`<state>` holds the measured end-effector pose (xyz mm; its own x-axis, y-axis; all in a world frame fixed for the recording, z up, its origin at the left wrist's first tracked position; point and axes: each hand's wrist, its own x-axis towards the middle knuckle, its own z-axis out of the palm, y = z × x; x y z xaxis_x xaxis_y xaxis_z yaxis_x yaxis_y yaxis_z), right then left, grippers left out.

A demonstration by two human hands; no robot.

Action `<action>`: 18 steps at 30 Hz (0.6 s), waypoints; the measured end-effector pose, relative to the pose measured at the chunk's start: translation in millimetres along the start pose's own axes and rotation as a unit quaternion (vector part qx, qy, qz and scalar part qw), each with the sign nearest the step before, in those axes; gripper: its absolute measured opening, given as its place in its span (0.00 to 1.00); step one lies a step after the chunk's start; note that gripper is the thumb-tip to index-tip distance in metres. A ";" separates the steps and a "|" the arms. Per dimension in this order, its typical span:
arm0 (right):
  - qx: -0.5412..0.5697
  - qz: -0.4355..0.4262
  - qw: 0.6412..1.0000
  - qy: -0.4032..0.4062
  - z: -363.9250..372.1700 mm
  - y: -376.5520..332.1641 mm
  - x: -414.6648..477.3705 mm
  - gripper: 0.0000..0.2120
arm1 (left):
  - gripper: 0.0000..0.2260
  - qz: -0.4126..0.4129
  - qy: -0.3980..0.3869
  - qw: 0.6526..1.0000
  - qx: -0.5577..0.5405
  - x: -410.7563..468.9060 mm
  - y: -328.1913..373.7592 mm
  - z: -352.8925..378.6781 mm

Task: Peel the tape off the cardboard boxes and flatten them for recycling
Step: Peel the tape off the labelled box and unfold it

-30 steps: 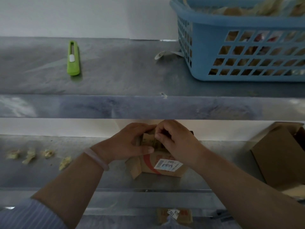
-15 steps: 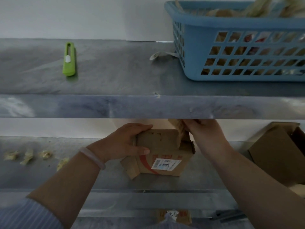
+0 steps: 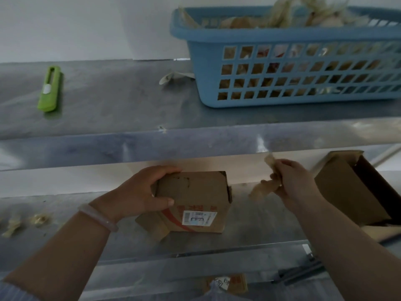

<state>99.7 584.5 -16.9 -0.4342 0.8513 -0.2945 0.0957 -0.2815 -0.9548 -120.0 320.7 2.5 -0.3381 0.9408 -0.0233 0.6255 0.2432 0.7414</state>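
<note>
Dim, bluish-grey light throughout, with no hard shadows. The front edge of the upper shelf (image 3: 195,146) carries pale streaks of glare toward its right end, and just below it the wall glows warmer. Under the shelf the box (image 3: 195,192) is fairly sharp, while the right hand (image 3: 295,183) and its tape (image 3: 259,190) smear with motion blur. The shelf line bows at both ends. Far below it the picture turns dark and soft.
</note>
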 end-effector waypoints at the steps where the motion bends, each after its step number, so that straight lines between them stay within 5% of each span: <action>1: -0.043 0.003 0.999 -0.028 0.1 6.1 -1.5 0.09 | 0.29 0.002 -0.011 1.000 0.015 -0.2 4.0 0.0; 7: -0.136 -0.034 0.987 -0.083 21.8 35.7 -20.0 0.11 | 0.38 0.010 0.013 0.964 0.265 3.9 23.2 9.4; 13: -0.177 -0.043 0.977 -0.115 39.7 39.5 -28.5 0.08 | 0.49 0.009 0.050 0.957 0.284 5.4 24.4 33.2; 18: -0.206 -0.111 0.955 -0.181 40.4 25.8 -37.6 0.05 | 0.43 0.029 0.155 0.973 0.167 -10.5 16.3 29.6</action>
<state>82.3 527.4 -28.9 -0.7585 0.6406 -0.1196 0.2764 0.1500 -0.9493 -85.4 321.8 -5.0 -0.4588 0.8515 0.2540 0.8260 0.3034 0.4750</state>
